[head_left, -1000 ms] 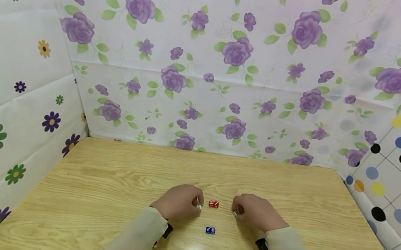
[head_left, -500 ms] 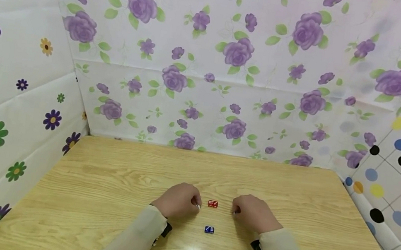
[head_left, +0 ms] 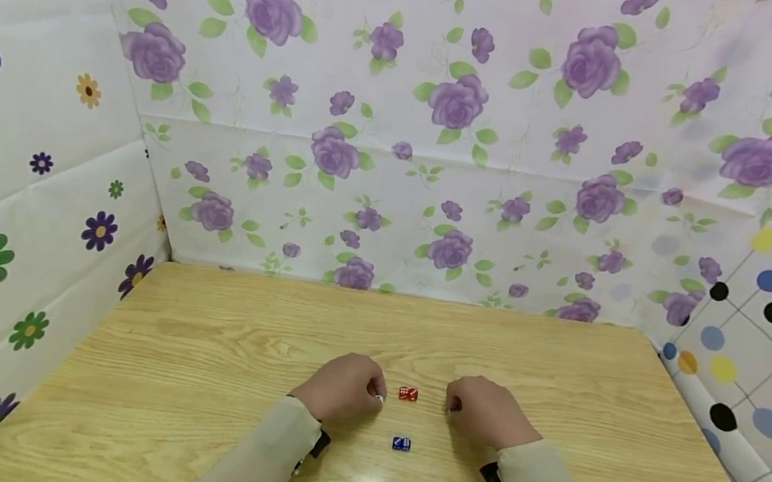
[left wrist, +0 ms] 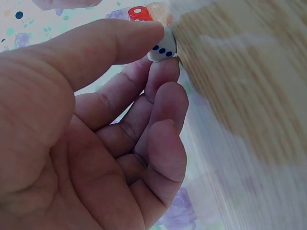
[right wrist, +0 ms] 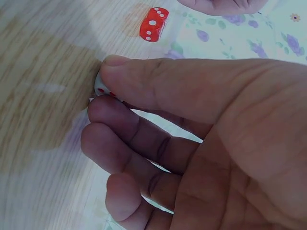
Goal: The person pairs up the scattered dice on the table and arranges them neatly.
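Left hand (head_left: 342, 388) and right hand (head_left: 491, 411): fingers closed further since earlier frame.
Left pinches white die (left wrist: 165, 51) left of red dice (head_left: 408, 394); right pinches second white die (right wrist: 101, 87), right of them. Red pair's long axis runs hand to hand; left nearer.

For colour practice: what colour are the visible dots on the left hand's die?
Dark blue dots, clearest in the left wrist view.

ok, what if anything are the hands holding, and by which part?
Left hand: a white die with blue pips, pinched between thumb and forefinger. Right hand: a white die with red pips, same pinch. Exact contact faces are hidden.
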